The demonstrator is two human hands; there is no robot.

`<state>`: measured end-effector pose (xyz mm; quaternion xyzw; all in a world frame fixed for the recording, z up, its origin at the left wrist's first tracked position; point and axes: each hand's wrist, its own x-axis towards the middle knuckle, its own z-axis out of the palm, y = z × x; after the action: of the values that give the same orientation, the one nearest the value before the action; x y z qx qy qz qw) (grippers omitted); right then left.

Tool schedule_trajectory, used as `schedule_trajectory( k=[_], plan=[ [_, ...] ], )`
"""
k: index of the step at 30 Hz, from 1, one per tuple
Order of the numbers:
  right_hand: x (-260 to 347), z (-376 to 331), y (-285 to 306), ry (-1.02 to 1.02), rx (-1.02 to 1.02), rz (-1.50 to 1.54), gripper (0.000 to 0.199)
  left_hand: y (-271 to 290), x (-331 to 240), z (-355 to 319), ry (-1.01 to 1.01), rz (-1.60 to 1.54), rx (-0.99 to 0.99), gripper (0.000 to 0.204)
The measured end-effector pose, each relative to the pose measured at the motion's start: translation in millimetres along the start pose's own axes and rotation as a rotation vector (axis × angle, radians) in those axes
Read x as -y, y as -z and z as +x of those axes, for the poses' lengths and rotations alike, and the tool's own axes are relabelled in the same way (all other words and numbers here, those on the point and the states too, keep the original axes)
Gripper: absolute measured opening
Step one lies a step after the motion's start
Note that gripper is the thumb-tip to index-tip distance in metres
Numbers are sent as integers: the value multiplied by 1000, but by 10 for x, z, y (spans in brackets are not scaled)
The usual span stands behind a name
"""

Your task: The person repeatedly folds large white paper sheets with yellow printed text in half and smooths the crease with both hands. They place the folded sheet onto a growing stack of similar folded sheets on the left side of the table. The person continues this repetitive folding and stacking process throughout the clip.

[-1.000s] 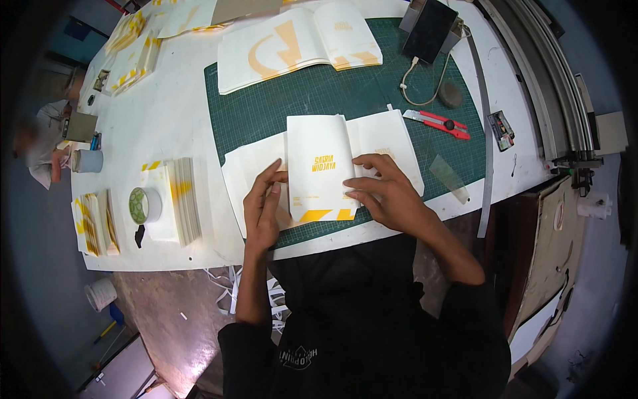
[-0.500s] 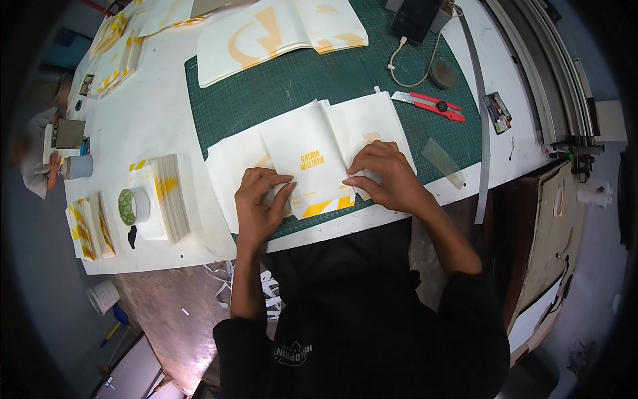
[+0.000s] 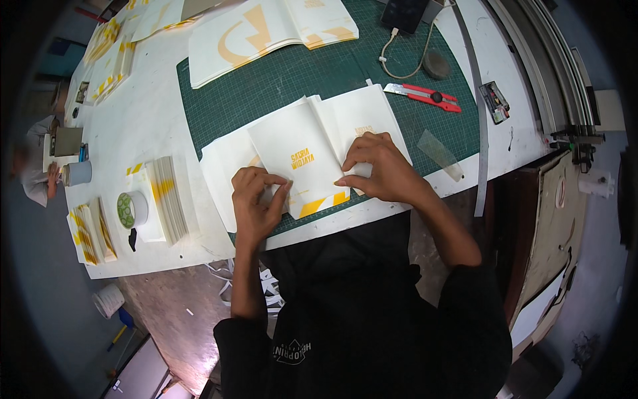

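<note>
A folded white sheet (image 3: pixel 286 136) with yellow print and a yellow striped edge stands slightly raised over a wider stack of white printed sheets (image 3: pixel 362 106). My left hand (image 3: pixel 256 199) pinches its left edge near the striped end, thumb against forefinger. On the opposite edge, my right hand (image 3: pixel 379 166) pinches the paper in the same way, its other fingers curled over the stack. The stack rests on a green cutting mat (image 3: pixel 286 80). A red utility knife (image 3: pixel 425 96) lies on the mat beyond my right hand.
Large printed sheets (image 3: pixel 266 33) cover the mat's far side. Left of me stand a tape roll (image 3: pixel 133 209) and bundled yellow-white papers (image 3: pixel 166 199). A steel ruler (image 3: pixel 483 146) and a clear plastic strip (image 3: pixel 440 154) lie at right. Another person (image 3: pixel 41 153) is at far left.
The folded sheet has shifted slightly left and tilted a little in my hands. Both hands keep their pinch. The whole view has shifted slightly.
</note>
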<state>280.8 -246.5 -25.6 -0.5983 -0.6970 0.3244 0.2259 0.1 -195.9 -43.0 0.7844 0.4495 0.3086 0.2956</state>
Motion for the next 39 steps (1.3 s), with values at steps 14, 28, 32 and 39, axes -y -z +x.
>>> schedule_trajectory(
  k=[14, 28, 32, 39],
  plan=[
    [143, 160, 174, -126, 239, -48, 28, -18, -7, 8, 4, 36, 16, 13],
    [126, 122, 172, -111, 284, -110, 28, -27, -20, 9, -5, 58, 16, 13],
    [205, 47, 142, -98, 174, -194, 32, -35, -18, 4, -19, 61, 23, 15],
    [268, 41, 134, -142, 189, -318, 35, 57, 34, -7, -49, 132, 146, 37]
  ],
)
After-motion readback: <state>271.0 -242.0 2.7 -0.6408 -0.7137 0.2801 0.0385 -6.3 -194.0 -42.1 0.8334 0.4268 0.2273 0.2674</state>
